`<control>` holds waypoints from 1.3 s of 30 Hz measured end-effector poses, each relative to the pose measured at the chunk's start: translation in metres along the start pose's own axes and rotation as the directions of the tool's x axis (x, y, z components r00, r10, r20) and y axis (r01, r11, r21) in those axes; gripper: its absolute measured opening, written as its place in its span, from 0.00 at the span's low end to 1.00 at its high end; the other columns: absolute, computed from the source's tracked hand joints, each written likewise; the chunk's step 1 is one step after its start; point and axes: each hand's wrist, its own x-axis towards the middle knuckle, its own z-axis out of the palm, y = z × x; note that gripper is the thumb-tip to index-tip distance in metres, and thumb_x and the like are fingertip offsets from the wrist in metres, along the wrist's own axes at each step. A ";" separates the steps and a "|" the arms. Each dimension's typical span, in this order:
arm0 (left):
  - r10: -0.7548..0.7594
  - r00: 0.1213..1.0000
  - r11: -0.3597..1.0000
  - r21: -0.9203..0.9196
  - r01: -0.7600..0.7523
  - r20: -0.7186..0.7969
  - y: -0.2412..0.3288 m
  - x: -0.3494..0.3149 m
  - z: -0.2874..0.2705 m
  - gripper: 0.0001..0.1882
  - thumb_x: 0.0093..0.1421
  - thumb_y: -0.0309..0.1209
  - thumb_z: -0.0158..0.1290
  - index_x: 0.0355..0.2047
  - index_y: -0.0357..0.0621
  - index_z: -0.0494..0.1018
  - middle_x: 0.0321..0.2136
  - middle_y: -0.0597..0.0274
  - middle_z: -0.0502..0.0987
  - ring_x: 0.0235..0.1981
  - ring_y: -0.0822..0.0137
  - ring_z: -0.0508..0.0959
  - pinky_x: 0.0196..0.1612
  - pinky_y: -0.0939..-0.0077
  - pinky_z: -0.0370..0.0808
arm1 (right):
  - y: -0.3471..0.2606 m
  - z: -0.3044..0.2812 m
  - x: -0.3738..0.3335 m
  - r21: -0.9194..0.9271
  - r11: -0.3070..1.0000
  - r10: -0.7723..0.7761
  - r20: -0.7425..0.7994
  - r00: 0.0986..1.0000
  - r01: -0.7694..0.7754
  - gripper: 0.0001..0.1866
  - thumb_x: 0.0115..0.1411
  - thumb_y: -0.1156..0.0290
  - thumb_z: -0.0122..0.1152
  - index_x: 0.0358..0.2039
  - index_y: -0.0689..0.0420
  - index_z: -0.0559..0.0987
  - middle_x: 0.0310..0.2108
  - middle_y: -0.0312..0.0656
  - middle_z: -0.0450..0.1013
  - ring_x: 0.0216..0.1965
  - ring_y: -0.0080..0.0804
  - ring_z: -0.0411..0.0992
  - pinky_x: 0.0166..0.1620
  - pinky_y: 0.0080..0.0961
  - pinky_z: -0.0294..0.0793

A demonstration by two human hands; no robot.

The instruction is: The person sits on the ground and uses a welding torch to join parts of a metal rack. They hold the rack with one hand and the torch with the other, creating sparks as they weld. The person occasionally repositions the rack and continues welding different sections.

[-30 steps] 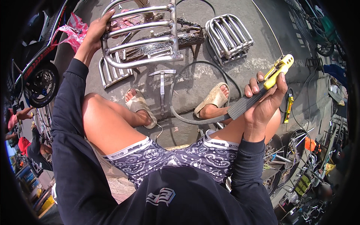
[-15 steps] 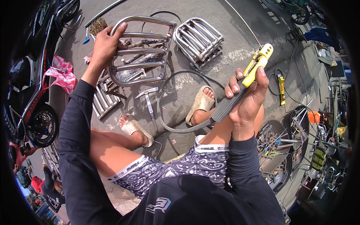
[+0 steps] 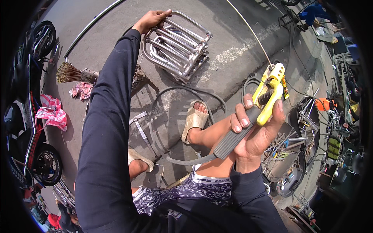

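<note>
Shiny metal tubing forms the barred, round-ended frame (image 3: 179,48), located ahead of the person in the head view. The left hand (image 3: 152,20) grasps its curved upper end, over a stack of similar frames (image 3: 202,62); contact between frame and stack cannot be determined. The left arm reaches forward, nearly straight, in a dark sleeve (image 3: 110,116). The right hand (image 3: 256,141), palm upward, clasps the ribbed black handle (image 3: 233,143) of a yellow holder (image 3: 273,103). A thin, straight rod (image 3: 250,29) projects from the holder toward the upper edge. Rough grey pavement (image 3: 233,73) separates frame from rod. A cable (image 3: 150,116) loops beside the hammer (image 3: 142,130).
</note>
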 end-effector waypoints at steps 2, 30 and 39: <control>0.080 0.992 0.975 0.213 -0.058 -0.095 -0.015 0.027 0.009 0.38 0.69 0.63 0.55 0.64 0.44 0.77 0.29 0.57 0.81 0.39 0.59 0.88 0.40 0.63 0.85 | -0.002 0.000 0.004 0.020 1.000 -0.009 0.005 1.000 0.009 0.29 0.71 0.43 0.60 0.60 0.50 0.69 0.37 0.42 0.67 0.23 0.24 0.67 0.22 0.21 0.73; -0.394 0.616 0.540 0.370 0.756 -0.682 0.058 -0.126 -0.009 0.15 0.72 0.35 0.50 0.50 0.51 0.86 0.48 0.57 0.86 0.53 0.55 0.82 0.51 0.54 0.75 | 0.014 -0.026 0.057 -0.089 0.996 0.023 -0.040 0.999 -0.026 0.21 0.69 0.55 0.68 0.42 0.56 0.68 0.34 0.42 0.62 0.31 0.29 0.63 0.35 0.22 0.67; 0.019 0.657 0.832 0.376 0.407 -0.754 0.170 -0.192 -0.061 0.17 0.55 0.40 0.67 0.43 0.47 0.87 0.45 0.51 0.87 0.51 0.56 0.86 0.52 0.64 0.81 | 0.060 -0.006 0.038 -0.156 0.987 -0.014 0.100 0.995 0.029 0.20 0.68 0.51 0.70 0.42 0.51 0.73 0.27 0.37 0.64 0.29 0.27 0.65 0.33 0.24 0.68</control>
